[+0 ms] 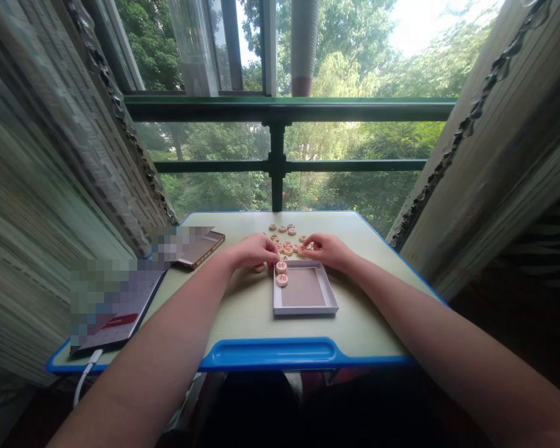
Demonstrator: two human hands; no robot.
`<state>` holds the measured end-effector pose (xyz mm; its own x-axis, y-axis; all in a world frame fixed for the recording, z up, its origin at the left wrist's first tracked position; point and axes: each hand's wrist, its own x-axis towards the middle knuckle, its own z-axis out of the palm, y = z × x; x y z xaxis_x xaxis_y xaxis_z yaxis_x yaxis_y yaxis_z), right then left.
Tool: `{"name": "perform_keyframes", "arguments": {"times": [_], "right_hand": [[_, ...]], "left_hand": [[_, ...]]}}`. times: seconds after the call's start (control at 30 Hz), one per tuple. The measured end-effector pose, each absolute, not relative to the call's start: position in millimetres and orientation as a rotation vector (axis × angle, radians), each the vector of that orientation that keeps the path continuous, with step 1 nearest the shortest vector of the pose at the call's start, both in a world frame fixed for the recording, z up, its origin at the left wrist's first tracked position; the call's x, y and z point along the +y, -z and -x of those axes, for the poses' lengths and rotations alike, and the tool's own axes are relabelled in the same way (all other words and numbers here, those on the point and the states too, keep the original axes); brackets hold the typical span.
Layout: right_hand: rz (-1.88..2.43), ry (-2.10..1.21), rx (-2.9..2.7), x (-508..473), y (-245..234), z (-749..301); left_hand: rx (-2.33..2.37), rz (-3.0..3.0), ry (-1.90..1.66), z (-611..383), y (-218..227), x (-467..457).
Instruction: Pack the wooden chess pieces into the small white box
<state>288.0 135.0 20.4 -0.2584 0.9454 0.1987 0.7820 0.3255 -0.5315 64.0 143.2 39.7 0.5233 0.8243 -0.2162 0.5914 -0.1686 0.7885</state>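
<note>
An open shallow box tray point(326, 292) lies on the folding table, its corner just in front of my left hand. Two round xiangqi pieces with red characters rest along its left side: an upper piece point(281, 267) and a lower piece point(282, 280). My left hand point(254, 251) is closed in a pinch by the tray's far left corner; its fingertips hide whatever they hold. Behind the tray, my right hand point(326, 250) has its fingers closed round a xiangqi piece point(307, 247) at the right of the loose group. Several loose xiangqi pieces point(287, 245) lie between and beyond my hands.
A box lid point(200, 249) lies at the left of the table point(373, 323), beside a partly blurred tablet-like device point(121, 317) with a white cable point(86, 373). Blue trim edges the table. A green railing point(277, 165) stands behind it, with curtains on both sides.
</note>
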Motion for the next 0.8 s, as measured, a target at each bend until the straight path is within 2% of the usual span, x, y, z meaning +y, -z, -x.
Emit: {"name": "perform_keyframes", "arguments": {"times": [0.4, 0.8], "right_hand": [[1.505, -0.506, -2.146, 133.6, -20.4, -287.4], [1.507, -0.413, -2.156, 130.4, -23.5, -286.4]], "left_hand": [[1.203, -1.954, -0.325, -62.3, -38.3, 144.2], [1.184, -1.930, -0.339, -62.3, -33.2, 145.2]]}}
